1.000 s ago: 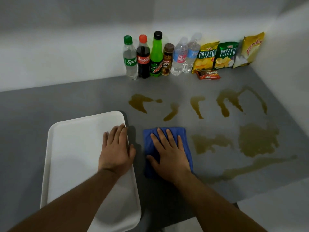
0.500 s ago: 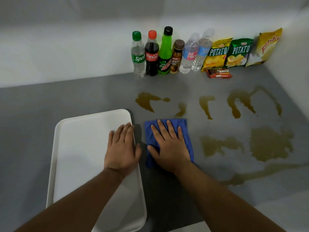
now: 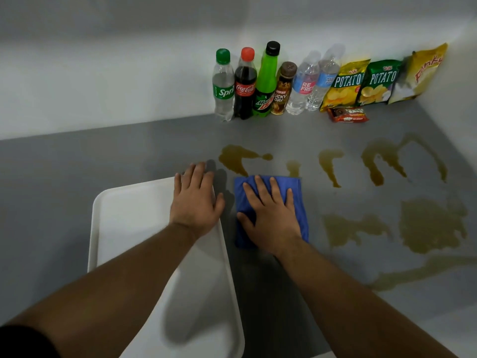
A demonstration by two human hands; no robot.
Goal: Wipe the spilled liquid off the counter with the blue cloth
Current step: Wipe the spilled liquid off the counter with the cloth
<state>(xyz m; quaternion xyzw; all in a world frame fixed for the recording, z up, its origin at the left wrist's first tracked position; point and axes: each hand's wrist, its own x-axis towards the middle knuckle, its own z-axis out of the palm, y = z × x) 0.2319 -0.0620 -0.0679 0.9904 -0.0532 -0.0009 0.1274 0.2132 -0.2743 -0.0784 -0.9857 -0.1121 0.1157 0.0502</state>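
Note:
The folded blue cloth [image 3: 299, 200] lies on the grey counter [image 3: 103, 156] just right of the white tray. My right hand [image 3: 271, 218] presses flat on it, fingers spread and pointing away from me. The cloth's far edge touches a small brown spot [image 3: 293, 167] and sits near a larger brown spill [image 3: 235, 157]. More brown spills lie to the right: two far streaks [image 3: 327, 161] [image 3: 379, 161], two wide patches [image 3: 348, 228] [image 3: 433, 223] and a long near streak [image 3: 426, 272]. My left hand [image 3: 195, 202] rests flat and open on the tray's far right corner.
The white tray [image 3: 134, 218] fills the near left of the counter. Several drink bottles [image 3: 265, 81] stand along the back wall, with chip bags [image 3: 379, 81] and a small snack pack [image 3: 348, 115] to their right. A white wall closes the right side.
My right hand has slid the blue cloth away from me, up to the small spot, which has shrunk. My left hand has moved to the tray's far corner.

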